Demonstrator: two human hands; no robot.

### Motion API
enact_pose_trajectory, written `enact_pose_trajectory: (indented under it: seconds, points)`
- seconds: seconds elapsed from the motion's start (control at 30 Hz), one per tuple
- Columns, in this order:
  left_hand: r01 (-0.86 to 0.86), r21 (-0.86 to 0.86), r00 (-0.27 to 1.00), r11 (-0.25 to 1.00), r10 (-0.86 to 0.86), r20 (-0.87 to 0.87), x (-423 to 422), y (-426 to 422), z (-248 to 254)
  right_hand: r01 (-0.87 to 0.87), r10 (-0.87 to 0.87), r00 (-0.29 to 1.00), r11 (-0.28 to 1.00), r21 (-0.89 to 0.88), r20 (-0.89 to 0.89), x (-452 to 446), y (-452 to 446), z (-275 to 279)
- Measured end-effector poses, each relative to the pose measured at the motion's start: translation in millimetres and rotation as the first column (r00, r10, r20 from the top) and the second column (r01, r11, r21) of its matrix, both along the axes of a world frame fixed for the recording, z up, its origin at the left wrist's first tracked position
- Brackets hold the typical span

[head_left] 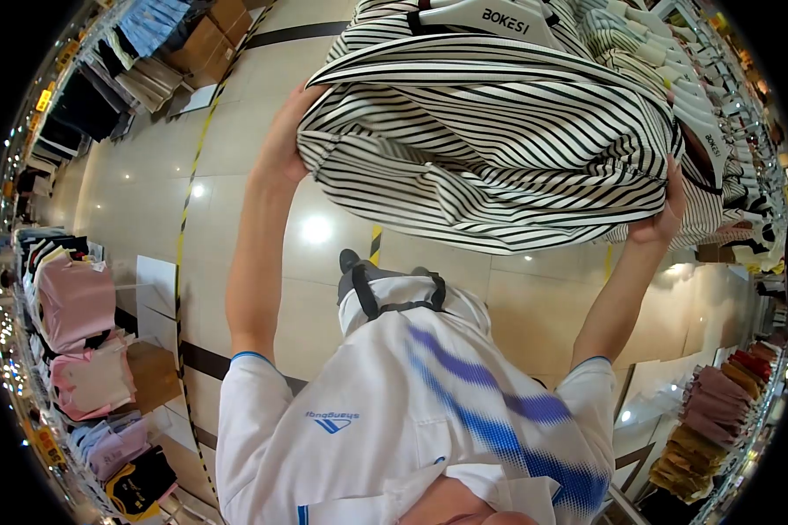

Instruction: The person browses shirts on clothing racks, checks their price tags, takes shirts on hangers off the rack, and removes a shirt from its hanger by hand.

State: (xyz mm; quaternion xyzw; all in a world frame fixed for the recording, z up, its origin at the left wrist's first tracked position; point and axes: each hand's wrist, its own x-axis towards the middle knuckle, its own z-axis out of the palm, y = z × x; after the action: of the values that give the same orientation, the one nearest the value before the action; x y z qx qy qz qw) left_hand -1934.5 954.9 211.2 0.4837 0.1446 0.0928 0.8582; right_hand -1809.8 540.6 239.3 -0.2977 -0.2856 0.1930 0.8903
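A black-and-white striped shirt [490, 149] is stretched wide between my two hands, its open edge gaping and its cloth folded inside. My left hand [291, 136] is closed on its left edge, with the fingers partly behind the cloth. At the right edge my right hand [661, 214] grips the fabric, its fingers partly hidden too. Just beyond the shirt is a white hanger [490, 19] marked BOKESI, with striped cloth around it. Whether the held shirt is on a hanger I cannot tell.
More garments on white hangers [705, 131] crowd a rack at the upper right. Folded and hung clothes [77, 302] line the left side, with cardboard boxes [206, 48] at the upper left. Brown and red garments [714, 411] hang at lower right. Yellow-black tape [188, 192] crosses the tiled floor.
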Motion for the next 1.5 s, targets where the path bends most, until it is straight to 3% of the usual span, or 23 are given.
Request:
enact_pose_trajectory:
  seconds: [0.1,0.27,0.33,0.43,0.47,0.53,0.6,0.67,0.8,1.0,1.27,1.33,1.37,1.4,1.43,1.47,1.5]
  points:
    - [0.137,-0.263,0.989,0.955,-0.118,0.085,0,11,-3,0.081,-0.082,0.997,0.996,-0.034,-0.015,-5,1,-6]
    - [0.232,-0.29,0.973,0.928,-0.222,0.069,0,9,5,0.143,-0.146,0.989,0.987,-0.071,-0.035,-9,0,-11]
    - [0.159,-0.266,0.987,0.951,-0.164,0.003,0,12,2,0.161,-0.165,0.985,0.984,-0.079,-0.05,-8,-2,-13]
    - [0.132,-0.205,0.991,0.97,-0.125,0.046,-2,4,15,0.539,-0.536,0.84,0.81,-0.229,0.083,-20,15,1]
    - [0.092,-0.08,0.996,0.993,-0.091,0.015,-1,3,19,0.609,-0.598,0.793,0.767,-0.201,0.118,-17,16,3]
    - [-0.074,0.017,0.995,0.997,0.073,0.066,-3,-15,31,0.698,-0.669,0.716,0.693,-0.182,0.198,-16,12,4]
    - [-0.164,0.124,0.979,0.979,0.145,0.146,-3,-24,36,0.712,-0.67,0.698,0.687,-0.144,0.254,-18,15,12]
    - [-0.092,0.2,0.972,0.975,0.045,0.23,-2,-20,36,0.725,-0.67,0.673,0.682,-0.1,0.312,-20,17,16]
    - [-0.205,0.219,0.972,0.954,0.171,0.162,-7,-36,44,0.714,-0.665,0.679,0.697,-0.067,0.311,-22,16,12]
    - [-0.122,0.277,0.981,0.953,0.073,0.181,-14,-35,36,0.639,-0.588,0.742,0.765,-0.076,0.324,-27,14,4]
    - [-0.184,0.262,0.981,0.947,0.16,0.11,-17,-40,24,0.61,-0.551,0.777,0.778,-0.15,0.303,-24,5,-14]
    - [-0.174,0.417,0.976,0.892,0.1,0.194,-22,-33,7,0.609,-0.556,0.786,0.772,-0.183,0.272,-30,-3,-29]
    - [-0.177,0.416,0.975,0.892,0.1,0.2,-27,-24,-3,0.602,-0.531,0.792,0.761,-0.24,0.303,-34,-10,-41]
    - [-0.133,0.739,0.988,0.66,0.028,0.153,-32,-12,-15,0.595,-0.503,0.798,0.748,-0.294,0.333,-36,-16,-47]
    - [-0.07,0.944,0.997,0.322,-0.016,0.08,-36,-6,-28,0.594,-0.499,0.797,0.751,-0.289,0.339,-39,-22,-49]
    - [-0.231,0.924,0.97,0.305,-0.002,0.243,-38,-9,-43,0.511,-0.323,0.847,0.717,-0.475,0.423,-43,-26,-50]
    - [-0.184,0.94,0.983,0.287,0.026,0.184,-43,-3,-70,0.432,-0.131,0.878,0.631,-0.645,0.46,-44,-28,-51]
